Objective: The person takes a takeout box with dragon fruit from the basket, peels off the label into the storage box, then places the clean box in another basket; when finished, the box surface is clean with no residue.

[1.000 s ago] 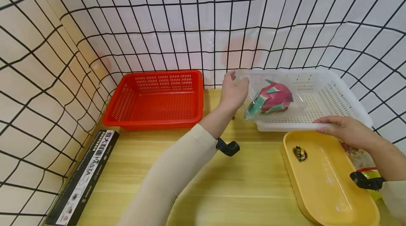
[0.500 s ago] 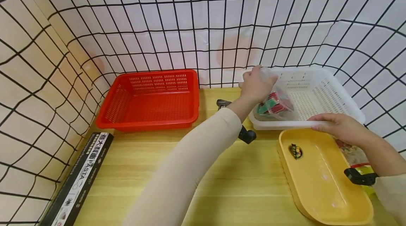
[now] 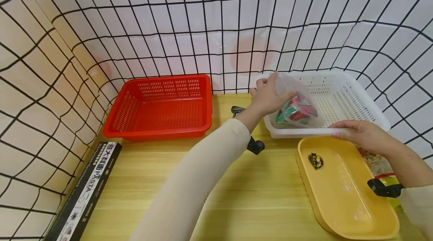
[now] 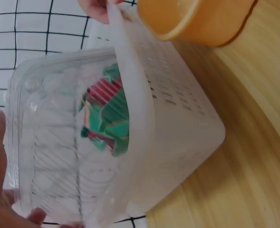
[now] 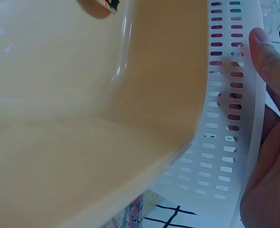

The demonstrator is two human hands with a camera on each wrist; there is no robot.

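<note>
My left hand [image 3: 269, 97] grips the edge of a clear plastic box [image 4: 49, 137], with thumb and fingers spread along it. The box stands tilted in the left end of a white perforated basket [image 3: 367, 111]. A pink-and-green dragon fruit [image 3: 299, 108] shows through the ribbed plastic, low in the basket; in the left wrist view the basket rim partly covers the dragon fruit [image 4: 106, 114]. At the basket's near rim, my right hand [image 3: 367, 135] pinches the edge; the right wrist view shows the thumb over the rim and the fingers behind it.
A yellow tray [image 3: 345, 184] sits in front of the white basket, with a printed packet [image 3: 375, 164] partly hidden beside it. A red basket [image 3: 162, 115] stands at the back left, a black pasta box [image 3: 86, 188] in front. Black wire mesh surrounds the table [image 3: 257, 203].
My left hand has moved right and lowered the plastic box with the dragon fruit into the white basket, then shifted slightly back left, fingers spreading. My right hand has stayed on the rim.
</note>
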